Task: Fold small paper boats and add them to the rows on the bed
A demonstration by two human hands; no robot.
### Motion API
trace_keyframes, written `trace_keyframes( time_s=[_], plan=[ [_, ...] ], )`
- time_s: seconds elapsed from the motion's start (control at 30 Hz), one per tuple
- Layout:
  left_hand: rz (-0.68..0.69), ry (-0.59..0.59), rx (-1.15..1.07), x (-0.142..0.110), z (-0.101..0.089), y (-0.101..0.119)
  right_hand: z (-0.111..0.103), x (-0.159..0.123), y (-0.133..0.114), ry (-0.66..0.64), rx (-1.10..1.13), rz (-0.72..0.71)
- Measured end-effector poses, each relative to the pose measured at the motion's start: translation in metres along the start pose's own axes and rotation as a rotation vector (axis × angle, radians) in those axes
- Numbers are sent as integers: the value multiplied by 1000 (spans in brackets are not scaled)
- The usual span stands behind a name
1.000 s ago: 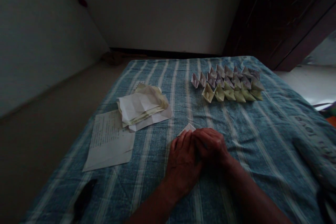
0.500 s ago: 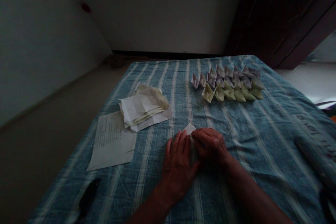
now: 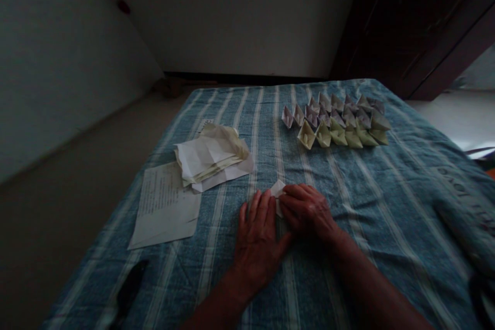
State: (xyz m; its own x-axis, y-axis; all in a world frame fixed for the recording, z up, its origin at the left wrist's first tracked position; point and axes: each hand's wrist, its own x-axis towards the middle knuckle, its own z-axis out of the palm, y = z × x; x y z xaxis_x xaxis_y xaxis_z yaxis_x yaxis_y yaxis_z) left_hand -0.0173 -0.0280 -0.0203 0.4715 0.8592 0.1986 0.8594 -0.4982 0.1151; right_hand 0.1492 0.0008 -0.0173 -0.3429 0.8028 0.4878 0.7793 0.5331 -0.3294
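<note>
A small folded piece of white paper [image 3: 277, 192] lies on the striped cloth, mostly hidden by my hands. The fingertips of my right hand [image 3: 307, 211] press on its right side and hold it down. My left hand [image 3: 258, 250] rests flat on the cloth with its fingers spread, just left of the paper. Farther off stand several small folded paper boats [image 3: 336, 125], in rows of pale yellow and pale lilac. To their left lie a loose pile of creased paper sheets [image 3: 211, 157] and a handwritten or printed sheet [image 3: 164, 206].
A blue-and-white striped cloth cover [image 3: 406, 201] spreads under everything, its left edge dropping to a dim floor [image 3: 77, 227]. A dark elongated object [image 3: 129, 289] lies near the front left. Dark wooden furniture [image 3: 410, 20] stands at the back right.
My left hand has slid back and left, away from the paper, and its fingers have spread. My right hand has moved slightly forward over the paper, which now shows less.
</note>
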Motion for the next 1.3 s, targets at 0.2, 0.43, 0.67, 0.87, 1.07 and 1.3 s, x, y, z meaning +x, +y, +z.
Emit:
trace_keyframes(
  time_s=[0.2,0.43,0.67,0.87,1.07,1.3],
  plan=[
    [-1,-24,-19,3,-6,-1,3,-1,-1,-16,-79,-23],
    [-13,-43,-4,4,-8,0,4,-1,-1,-47,-93,-18],
    [-6,-45,20,4,-7,0,4,1,-1,-43,-117,-9],
    [-23,-5,50,0,-3,-4,7,0,0,-6,-120,-12],
    [-37,40,95,-2,1,-7,8,-1,0,-9,-100,6],
    [-35,37,121,-2,4,-7,7,-1,-1,-30,-97,14]
  ],
)
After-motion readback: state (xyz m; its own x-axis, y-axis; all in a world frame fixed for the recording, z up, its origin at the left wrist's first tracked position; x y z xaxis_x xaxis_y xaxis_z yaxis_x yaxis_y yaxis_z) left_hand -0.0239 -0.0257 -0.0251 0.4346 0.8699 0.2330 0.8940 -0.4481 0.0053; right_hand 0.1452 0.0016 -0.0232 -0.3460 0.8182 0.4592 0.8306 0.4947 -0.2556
